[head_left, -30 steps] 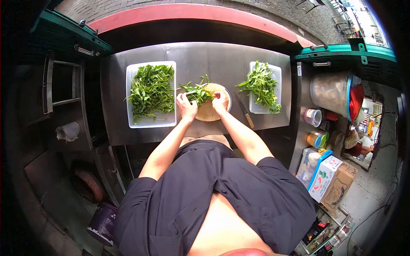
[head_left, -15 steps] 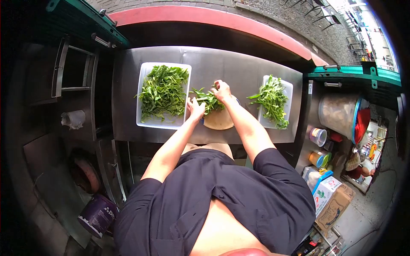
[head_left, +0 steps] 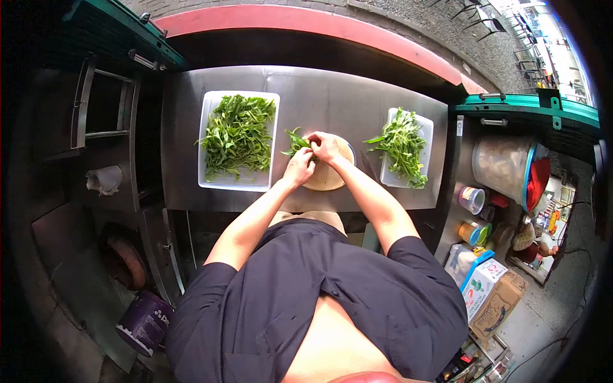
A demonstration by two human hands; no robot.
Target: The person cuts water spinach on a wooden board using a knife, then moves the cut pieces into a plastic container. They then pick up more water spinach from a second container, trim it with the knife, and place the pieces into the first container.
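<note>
Both hands are close together over a round wooden chopping board (head_left: 333,177). My left hand (head_left: 299,168) has its fingers closed on a small bunch of leafy greens (head_left: 294,142). My right hand (head_left: 325,147) grips the same bunch from the right, its fingertips nearly touching the left ones. Leaves stick out past the board's far left edge; the stems are mostly hidden by the fingers. Left of the hands is a white plastic tray (head_left: 275,121) heaped with cut greens (head_left: 237,135). To the right, a smaller white tray (head_left: 387,177) holds more long-stemmed greens (head_left: 403,148).
Everything stands on a steel table (head_left: 306,96) with a red ledge (head_left: 306,20) beyond it. A large clear tub (head_left: 501,167), small jars (head_left: 472,200) and a cardboard box (head_left: 501,303) are on the right. A purple bucket (head_left: 145,323) stands at lower left.
My hands have come together over the board, the right one moving left and down. The bunch between them looks more gathered, and more of the board shows. The view has shifted slightly.
</note>
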